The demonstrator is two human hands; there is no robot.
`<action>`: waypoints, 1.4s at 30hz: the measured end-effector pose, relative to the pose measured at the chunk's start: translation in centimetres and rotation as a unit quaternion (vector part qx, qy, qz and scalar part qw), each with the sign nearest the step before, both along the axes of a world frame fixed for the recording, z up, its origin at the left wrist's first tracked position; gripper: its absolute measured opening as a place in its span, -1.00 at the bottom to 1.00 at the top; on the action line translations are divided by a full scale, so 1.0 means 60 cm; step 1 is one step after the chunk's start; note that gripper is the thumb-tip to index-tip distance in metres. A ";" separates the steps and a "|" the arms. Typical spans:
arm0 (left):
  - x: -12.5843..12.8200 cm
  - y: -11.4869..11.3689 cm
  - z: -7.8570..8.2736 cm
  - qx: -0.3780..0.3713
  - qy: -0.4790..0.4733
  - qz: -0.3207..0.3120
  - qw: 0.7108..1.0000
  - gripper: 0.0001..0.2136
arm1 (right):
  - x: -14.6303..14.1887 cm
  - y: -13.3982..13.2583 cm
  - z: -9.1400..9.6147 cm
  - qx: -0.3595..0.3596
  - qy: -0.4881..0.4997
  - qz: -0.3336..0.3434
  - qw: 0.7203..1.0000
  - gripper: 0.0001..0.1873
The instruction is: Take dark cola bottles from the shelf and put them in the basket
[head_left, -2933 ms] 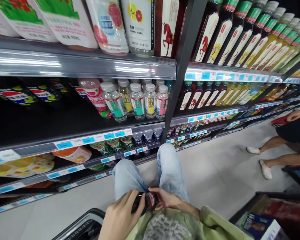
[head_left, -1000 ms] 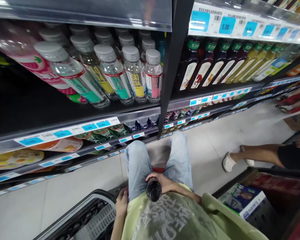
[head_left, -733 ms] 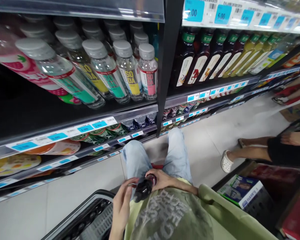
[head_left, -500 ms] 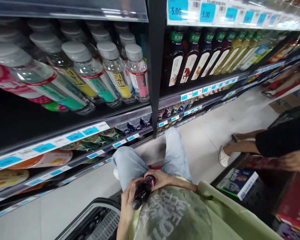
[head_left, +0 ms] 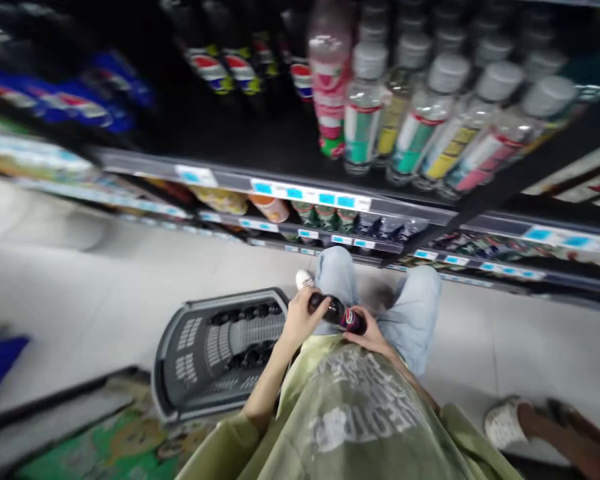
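Note:
A dark cola bottle (head_left: 337, 312) with a red and blue label lies crosswise in front of my waist. My left hand (head_left: 300, 319) is closed round its cap end. My right hand (head_left: 369, 333) grips its lower part from beneath. A grey plastic shopping basket (head_left: 180, 353) stands on the floor just to the left of my left hand, dark bottles lying in it. My legs in light jeans stand below the bottle.
Drinks shelves (head_left: 330, 200) with blue price tags run across in front: soda water bottles (head_left: 420, 127) at upper right, Pepsi bottles (head_left: 215, 63) at upper left. Another person's foot in a white shoe (head_left: 505, 423) shows at lower right. Grey tiled floor lies to the left.
My view has swung left, so the basket is now in full view. The bottle turned from near upright to crosswise, still in both hands. The other person moved to lower right.

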State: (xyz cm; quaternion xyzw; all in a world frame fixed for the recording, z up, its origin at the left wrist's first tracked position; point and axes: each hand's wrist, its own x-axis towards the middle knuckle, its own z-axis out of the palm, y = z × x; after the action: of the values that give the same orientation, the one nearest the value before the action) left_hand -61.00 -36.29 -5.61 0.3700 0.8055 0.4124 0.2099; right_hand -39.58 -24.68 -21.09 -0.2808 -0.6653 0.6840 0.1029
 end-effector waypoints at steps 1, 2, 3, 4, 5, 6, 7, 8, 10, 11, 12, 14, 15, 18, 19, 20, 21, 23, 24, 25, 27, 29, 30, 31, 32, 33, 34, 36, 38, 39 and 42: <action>-0.009 -0.005 -0.004 -0.009 -0.013 0.036 0.999 -0.72 | -0.001 0.001 -0.003 -0.015 0.001 -0.010 1.000 -0.24; -0.016 -0.012 -0.007 -0.013 -0.025 0.064 0.998 -0.72 | -0.001 0.000 -0.005 -0.031 0.003 -0.025 0.999 -0.21; -0.019 -0.020 -0.009 -0.011 -0.035 0.085 0.996 -0.71 | -0.001 -0.001 -0.007 -0.046 0.006 -0.039 0.998 -0.18; -0.019 -0.029 -0.010 -0.006 -0.044 0.103 0.994 -0.71 | 0.000 -0.003 -0.009 -0.059 0.010 -0.051 0.997 -0.17; -0.017 -0.038 -0.008 0.000 -0.051 0.117 0.992 -0.72 | 0.001 -0.006 -0.010 -0.067 0.014 -0.055 0.996 -0.17; -0.012 -0.047 -0.005 0.006 -0.060 0.129 0.990 -0.73 | 0.004 -0.008 -0.011 -0.075 0.017 -0.056 0.995 -0.18; -0.006 -0.057 0.000 0.012 -0.068 0.138 0.988 -0.74 | 0.007 -0.010 -0.012 -0.081 0.018 -0.056 0.995 -0.20; -0.001 -0.068 0.005 0.018 -0.074 0.149 0.986 -0.75 | 0.010 -0.011 -0.013 -0.086 0.017 -0.057 0.995 -0.21; 0.006 -0.093 0.016 0.030 -0.076 0.181 0.980 -0.75 | 0.013 -0.010 -0.015 -0.097 0.009 -0.065 0.993 -0.26; 0.006 -0.108 0.021 0.035 -0.070 0.205 0.976 -0.75 | 0.014 -0.008 -0.017 -0.105 0.001 -0.067 0.992 -0.30; 0.005 -0.124 0.025 0.040 -0.057 0.233 0.970 -0.75 | 0.014 -0.006 -0.018 -0.111 -0.009 -0.068 0.991 -0.34; -0.004 -0.159 0.030 0.042 -0.022 0.291 0.955 -0.74 | 0.012 -0.002 -0.017 -0.120 -0.029 -0.062 0.990 -0.40; -0.011 -0.176 0.030 0.038 -0.003 0.317 0.948 -0.75 | 0.011 -0.001 -0.016 -0.120 -0.039 -0.056 0.990 -0.41; -0.039 -0.225 0.017 0.002 0.053 0.373 0.926 -0.74 | 0.006 0.001 -0.011 -0.115 -0.056 -0.049 0.991 -0.40; -0.049 -0.239 0.008 -0.016 0.072 0.388 0.919 -0.74 | 0.005 0.001 -0.010 -0.116 -0.060 -0.050 0.990 -0.39; -0.060 -0.253 -0.003 -0.036 0.092 0.402 0.910 -0.74 | 0.003 0.001 -0.010 -0.119 -0.064 -0.053 0.989 -0.38; -0.070 -0.266 -0.016 -0.056 0.109 0.413 0.902 -0.74 | 0.002 0.001 -0.010 -0.121 -0.067 -0.057 0.989 -0.37; -0.088 -0.294 -0.045 -0.096 0.133 0.432 0.887 -0.74 | 0.000 0.001 -0.011 -0.121 -0.073 -0.063 0.988 -0.35; -0.096 -0.310 -0.061 -0.116 0.137 0.438 0.881 -0.75 | -0.001 0.001 -0.011 -0.118 -0.076 -0.065 0.988 -0.35; -0.101 -0.326 -0.078 -0.137 0.136 0.441 0.877 -0.75 | -0.002 0.000 -0.011 -0.115 -0.080 -0.065 0.988 -0.35; -0.108 -0.358 -0.116 -0.187 0.124 0.427 0.876 -0.77 | -0.004 -0.001 -0.011 -0.107 -0.086 -0.064 0.988 -0.35; -0.110 -0.387 -0.159 -0.248 0.110 0.375 0.886 -0.79 | -0.005 -0.002 -0.011 -0.104 -0.089 -0.061 0.989 -0.36; -0.109 -0.397 -0.184 -0.279 0.104 0.339 0.892 -0.79 | -0.004 -0.002 -0.011 -0.104 -0.090 -0.060 0.989 -0.37; -0.107 -0.405 -0.210 -0.307 0.099 0.301 0.897 -0.79 | -0.004 -0.003 -0.011 -0.104 -0.091 -0.059 0.989 -0.38; -0.105 -0.409 -0.237 -0.330 0.092 0.267 0.901 -0.78 | -0.002 -0.003 -0.012 -0.102 -0.092 -0.059 0.989 -0.39; -0.102 -0.410 -0.265 -0.349 0.084 0.239 0.903 -0.77 | -0.001 -0.003 -0.013 -0.098 -0.094 -0.055 0.989 -0.41; -0.099 -0.408 -0.294 -0.363 0.072 0.217 0.903 -0.76 | 0.002 -0.003 -0.015 -0.091 -0.096 -0.049 0.990 -0.44; -0.094 -0.395 -0.348 -0.386 0.040 0.185 0.903 -0.74 | 0.006 -0.003 -0.019 -0.076 -0.100 -0.033 0.991 -0.51; -0.090 -0.376 -0.397 -0.400 -0.002 0.165 0.902 -0.73 | 0.008 -0.002 -0.024 -0.068 -0.104 -0.023 0.992 -0.59; -0.089 -0.366 -0.418 -0.404 -0.023 0.157 0.901 -0.73 | 0.009 -0.002 -0.026 -0.067 -0.106 -0.022 0.992 -0.62; -0.089 -0.331 -0.466 -0.405 -0.064 0.138 0.902 -0.71 | 0.006 -0.002 -0.030 -0.065 -0.107 -0.021 0.992 -0.69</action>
State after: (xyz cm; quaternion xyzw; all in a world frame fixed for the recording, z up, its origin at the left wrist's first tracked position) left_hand -66.37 -56.16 -33.55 0.1113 0.9309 0.0982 0.3339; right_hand -39.24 -24.82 -22.92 -0.3720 -0.6208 0.6896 0.0270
